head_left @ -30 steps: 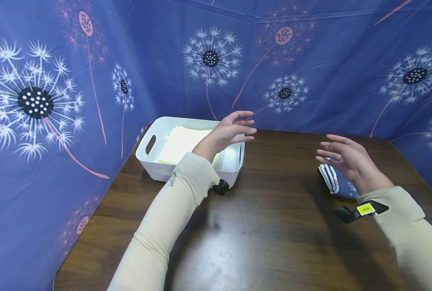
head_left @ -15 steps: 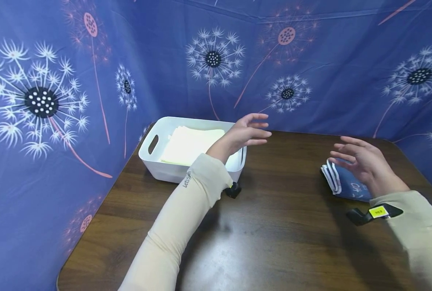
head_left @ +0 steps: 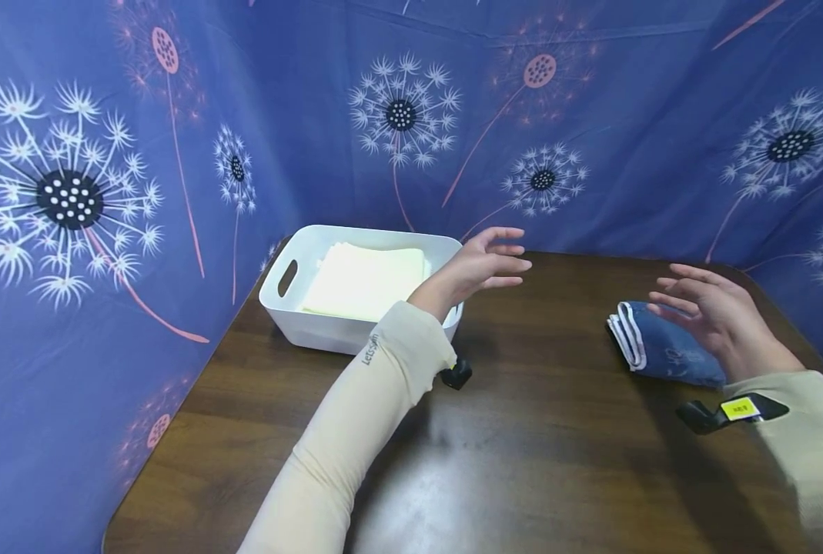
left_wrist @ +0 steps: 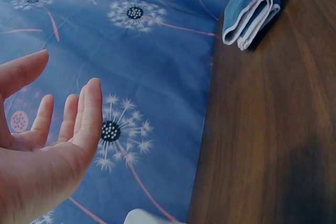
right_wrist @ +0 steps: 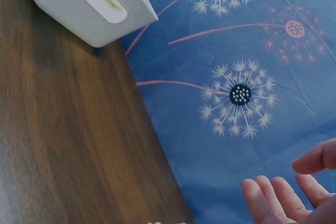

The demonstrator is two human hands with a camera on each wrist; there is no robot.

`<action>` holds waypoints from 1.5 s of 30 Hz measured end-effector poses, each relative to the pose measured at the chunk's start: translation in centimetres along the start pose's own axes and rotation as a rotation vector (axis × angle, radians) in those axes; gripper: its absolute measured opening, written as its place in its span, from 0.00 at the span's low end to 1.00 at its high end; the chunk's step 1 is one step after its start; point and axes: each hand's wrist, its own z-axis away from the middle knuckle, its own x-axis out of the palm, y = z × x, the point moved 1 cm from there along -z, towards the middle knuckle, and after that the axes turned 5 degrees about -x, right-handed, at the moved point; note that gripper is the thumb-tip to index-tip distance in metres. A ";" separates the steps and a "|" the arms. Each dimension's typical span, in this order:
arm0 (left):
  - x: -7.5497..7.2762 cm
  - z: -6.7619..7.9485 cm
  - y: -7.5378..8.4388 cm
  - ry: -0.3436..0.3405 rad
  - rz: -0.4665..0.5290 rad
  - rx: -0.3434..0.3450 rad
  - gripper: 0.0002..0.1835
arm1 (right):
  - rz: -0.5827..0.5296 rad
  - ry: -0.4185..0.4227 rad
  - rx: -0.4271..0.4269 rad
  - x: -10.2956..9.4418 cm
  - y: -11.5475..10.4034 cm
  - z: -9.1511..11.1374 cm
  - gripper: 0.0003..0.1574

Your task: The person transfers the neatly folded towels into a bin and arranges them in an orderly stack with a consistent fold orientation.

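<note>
My left hand (head_left: 476, 265) hovers over the right end of a white plastic bin (head_left: 328, 332), its fingers loosely spread and holding nothing. Inside the bin lies a pale yellow folded cloth (head_left: 369, 281). On the right, a folded blue cloth with white edges (head_left: 674, 346) rests on the table. My right hand (head_left: 723, 315) is held above this blue cloth, apart from it as far as I can tell, with relaxed fingers. In the left wrist view the folded cloth (left_wrist: 252, 11) shows its layered white edge. The right wrist view catches the bin's handle end (right_wrist: 79, 14).
The dark wooden table (head_left: 557, 431) carries both the bin and the blue cloth. A blue fabric backdrop with dandelion prints (head_left: 626, 115) hangs behind the table and along its left side. Each wrist wears a black camera mount, such as the right wrist camera (head_left: 730, 412).
Both hands have shifted to the right, still holding nothing. More of the pale cloth in the bin and of the blue cloth now shows.
</note>
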 end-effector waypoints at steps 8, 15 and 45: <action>2.2 -0.9 -0.8 -0.017 0.051 0.014 0.27 | 0.022 0.094 -0.039 -2.1 0.0 0.4 0.27; 3.7 -1.7 -1.7 -0.034 0.042 -0.006 0.27 | -0.112 0.097 -0.049 -3.1 0.0 0.6 0.16; 6.2 -5.2 -7.8 -0.040 0.120 -0.094 0.25 | -0.162 0.355 0.021 -10.8 2.8 -0.1 0.13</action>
